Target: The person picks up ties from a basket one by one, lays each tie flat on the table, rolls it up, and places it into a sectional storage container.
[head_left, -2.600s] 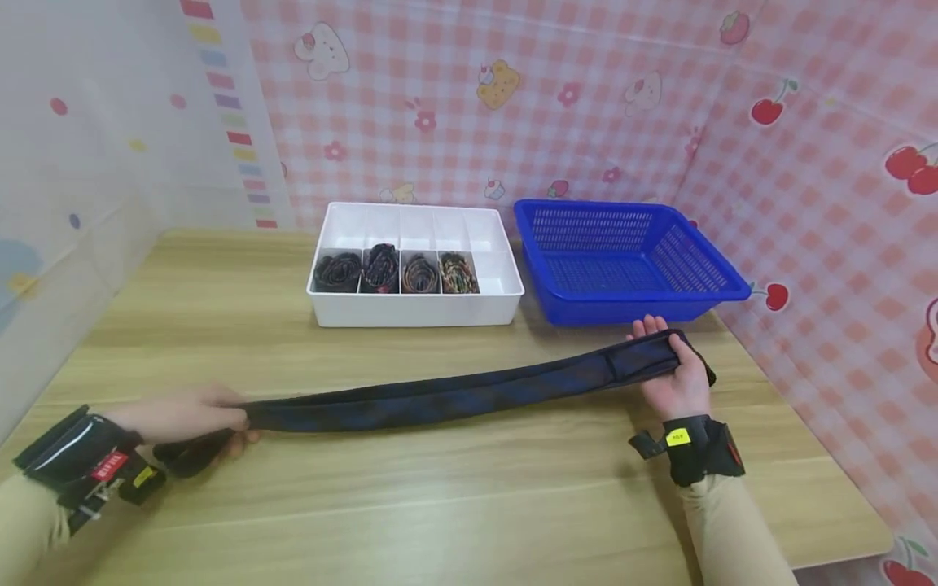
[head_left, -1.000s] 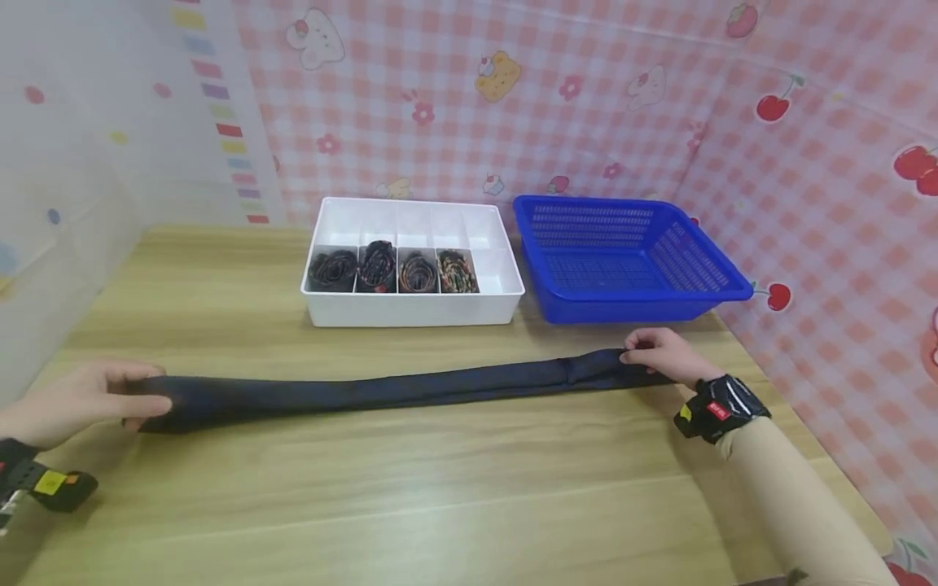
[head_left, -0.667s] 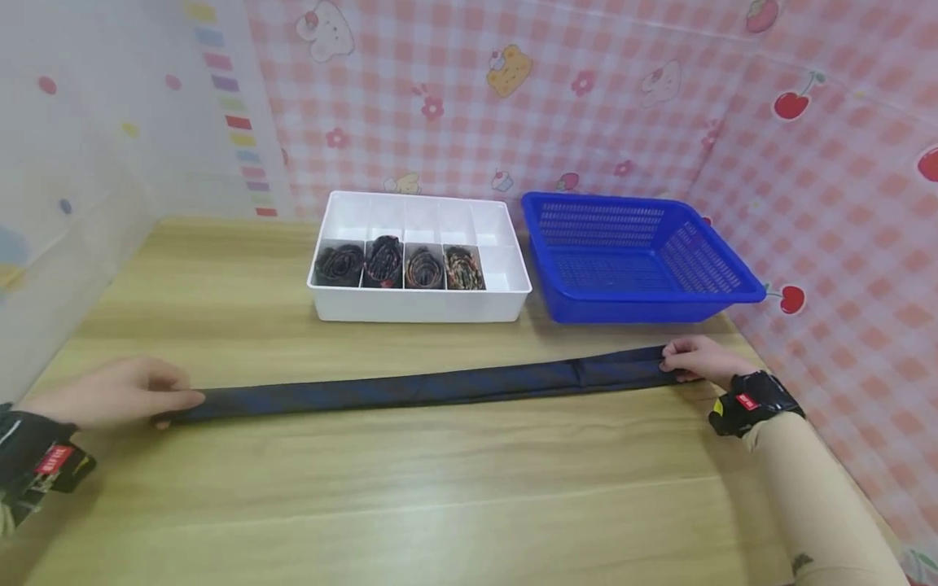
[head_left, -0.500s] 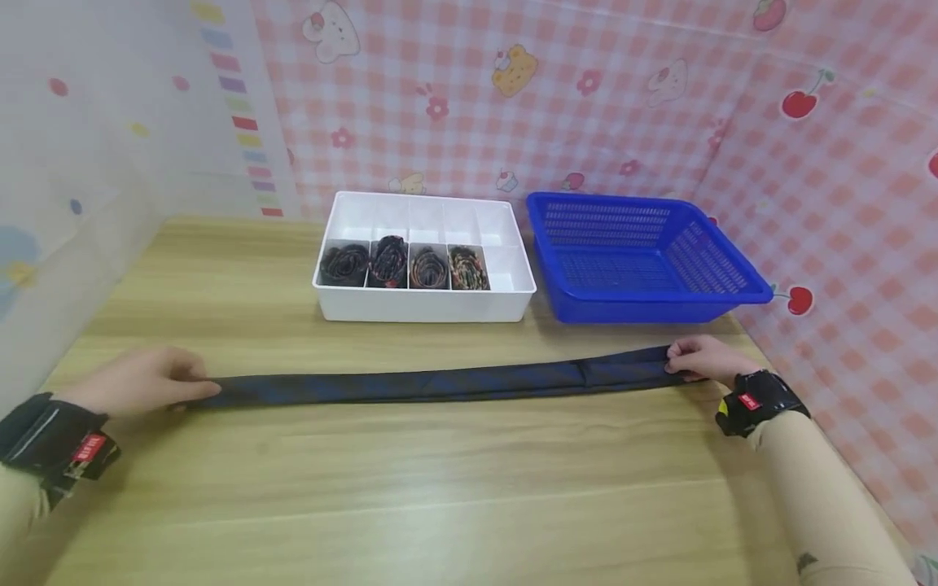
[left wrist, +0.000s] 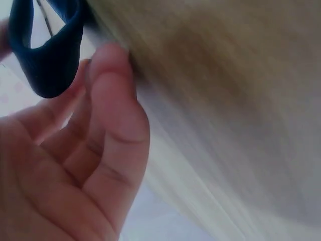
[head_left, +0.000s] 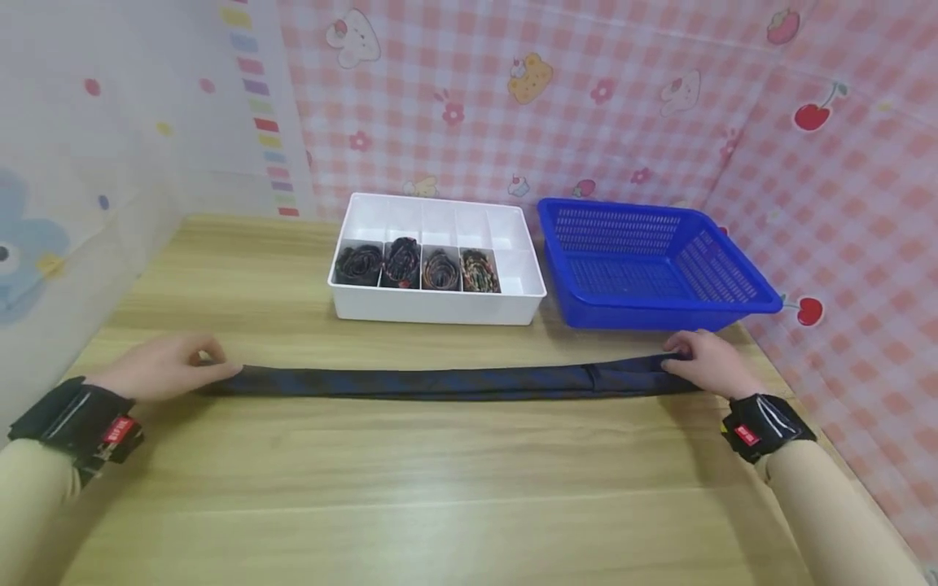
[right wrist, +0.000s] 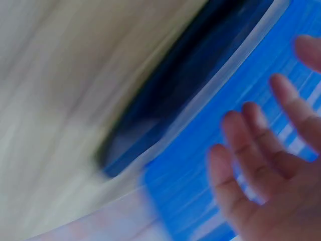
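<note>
Your left hand (head_left: pixel 164 370) pinches the tie (head_left: pixel 440 381) at its left end; right hand (head_left: pixel 707 365), fingers spread, rests on the right end; it runs left-right.

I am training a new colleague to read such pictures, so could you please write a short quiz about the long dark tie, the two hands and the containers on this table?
1. True or false: the long dark blue fabric tie lies stretched flat on the wooden table.
2. How many compartments of the white plastic divided box hold rolled ties?
3. Which hand is nearer the blue plastic mesh basket: A) the left hand, B) the right hand?

Key: 1 true; 2 four, all in the front row; 3 B.
</note>
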`<action>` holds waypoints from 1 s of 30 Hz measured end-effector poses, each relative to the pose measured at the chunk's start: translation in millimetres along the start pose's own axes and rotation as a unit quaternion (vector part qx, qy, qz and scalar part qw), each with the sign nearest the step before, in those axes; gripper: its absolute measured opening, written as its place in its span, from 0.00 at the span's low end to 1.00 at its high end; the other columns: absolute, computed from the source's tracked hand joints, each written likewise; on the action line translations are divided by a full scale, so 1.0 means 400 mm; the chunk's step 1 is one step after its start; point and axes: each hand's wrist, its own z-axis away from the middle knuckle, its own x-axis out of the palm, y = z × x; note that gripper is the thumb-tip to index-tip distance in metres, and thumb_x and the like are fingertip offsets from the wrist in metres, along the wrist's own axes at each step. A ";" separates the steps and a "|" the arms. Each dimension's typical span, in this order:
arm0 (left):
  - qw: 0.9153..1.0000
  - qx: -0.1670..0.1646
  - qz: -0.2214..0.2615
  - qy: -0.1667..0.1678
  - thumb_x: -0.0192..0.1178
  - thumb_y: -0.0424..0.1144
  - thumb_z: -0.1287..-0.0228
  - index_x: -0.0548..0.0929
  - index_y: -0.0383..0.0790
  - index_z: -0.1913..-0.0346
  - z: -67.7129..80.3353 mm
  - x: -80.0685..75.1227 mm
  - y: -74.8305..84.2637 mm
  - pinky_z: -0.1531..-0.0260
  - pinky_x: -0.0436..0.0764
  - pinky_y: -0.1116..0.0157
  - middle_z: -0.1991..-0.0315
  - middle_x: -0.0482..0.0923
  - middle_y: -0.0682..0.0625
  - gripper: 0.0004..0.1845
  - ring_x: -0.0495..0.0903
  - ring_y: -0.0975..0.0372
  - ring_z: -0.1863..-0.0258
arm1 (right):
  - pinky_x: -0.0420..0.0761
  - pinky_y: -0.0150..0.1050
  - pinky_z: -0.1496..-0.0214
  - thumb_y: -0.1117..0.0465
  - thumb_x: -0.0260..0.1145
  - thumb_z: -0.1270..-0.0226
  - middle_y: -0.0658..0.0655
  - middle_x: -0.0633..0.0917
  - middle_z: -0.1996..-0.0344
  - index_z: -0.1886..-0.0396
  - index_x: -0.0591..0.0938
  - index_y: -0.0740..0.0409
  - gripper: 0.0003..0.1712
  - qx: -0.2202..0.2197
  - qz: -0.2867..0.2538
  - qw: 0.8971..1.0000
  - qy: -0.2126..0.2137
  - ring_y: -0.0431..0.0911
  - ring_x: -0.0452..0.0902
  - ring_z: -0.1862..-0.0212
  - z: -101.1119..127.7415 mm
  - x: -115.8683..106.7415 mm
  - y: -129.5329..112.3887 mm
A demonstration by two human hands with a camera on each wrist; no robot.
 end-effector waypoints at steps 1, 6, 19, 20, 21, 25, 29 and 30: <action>1.000 0.000 0.000 0.000 0.58 0.54 0.33 0.81 0.40 0.59 0.005 0.000 -0.003 0.72 0.73 0.61 0.65 0.81 0.51 0.18 0.74 0.61 0.70 | 0.75 0.48 0.60 0.59 0.70 0.43 0.59 0.81 0.64 0.56 0.82 0.65 0.18 -0.024 0.008 1.000 0.008 0.52 0.77 0.63 -0.008 0.012 -0.036; 0.999 0.025 0.020 0.018 0.62 0.46 0.35 0.82 0.42 0.58 0.013 0.008 -0.014 0.62 0.78 0.51 0.60 0.83 0.46 0.11 0.80 0.52 0.62 | 0.75 0.53 0.46 0.54 0.72 0.40 0.59 0.80 0.48 0.47 0.81 0.56 0.23 -0.165 0.014 0.986 -0.032 0.55 0.76 0.47 -0.052 0.098 -0.219; 0.998 -0.004 0.055 0.035 0.64 0.46 0.38 0.82 0.40 0.56 -0.017 0.010 0.014 0.61 0.77 0.47 0.58 0.83 0.40 0.14 0.80 0.49 0.61 | 0.79 0.41 0.54 0.62 0.76 0.47 0.45 0.82 0.62 0.67 0.82 0.50 0.10 -0.315 0.057 0.947 0.025 0.41 0.79 0.59 -0.082 0.178 -0.253; 0.998 -0.002 0.055 0.035 0.64 0.46 0.38 0.82 0.40 0.57 -0.022 0.011 0.020 0.61 0.77 0.47 0.58 0.83 0.39 0.14 0.80 0.49 0.60 | 0.79 0.40 0.55 0.63 0.76 0.47 0.44 0.81 0.63 0.68 0.82 0.50 0.10 -0.313 0.054 0.948 0.030 0.41 0.78 0.59 -0.079 0.174 -0.246; 0.998 -0.001 0.053 0.035 0.65 0.47 0.38 0.82 0.40 0.57 -0.026 0.012 0.025 0.61 0.77 0.47 0.58 0.83 0.40 0.14 0.80 0.49 0.60 | 0.79 0.41 0.56 0.62 0.76 0.48 0.44 0.81 0.64 0.68 0.82 0.49 0.10 -0.311 0.053 0.948 0.033 0.40 0.78 0.60 -0.077 0.170 -0.241; 0.997 0.000 0.078 0.029 0.64 0.46 0.38 0.82 0.39 0.56 -0.035 0.012 0.040 0.63 0.77 0.52 0.58 0.83 0.41 0.14 0.80 0.51 0.62 | 0.79 0.43 0.54 0.55 0.76 0.46 0.46 0.82 0.62 0.68 0.84 0.50 0.09 -0.300 0.054 0.952 0.039 0.42 0.79 0.58 -0.087 0.160 -0.271; 0.991 -0.024 0.131 0.028 0.62 0.45 0.35 0.80 0.32 0.51 -0.037 0.005 0.043 0.67 0.77 0.60 0.55 0.81 0.38 0.19 0.79 0.55 0.65 | 0.76 0.45 0.46 0.48 0.70 0.39 0.52 0.83 0.52 0.57 0.85 0.52 0.16 -0.300 0.037 0.953 0.013 0.46 0.79 0.50 -0.134 0.183 -0.413; 0.988 -0.034 0.145 0.026 0.61 0.46 0.34 0.80 0.32 0.49 -0.040 0.004 0.045 0.68 0.77 0.61 0.55 0.80 0.37 0.21 0.79 0.55 0.67 | 0.75 0.44 0.43 0.48 0.69 0.38 0.53 0.82 0.49 0.52 0.84 0.53 0.19 -0.306 0.028 0.952 -0.004 0.47 0.78 0.47 -0.148 0.193 -0.459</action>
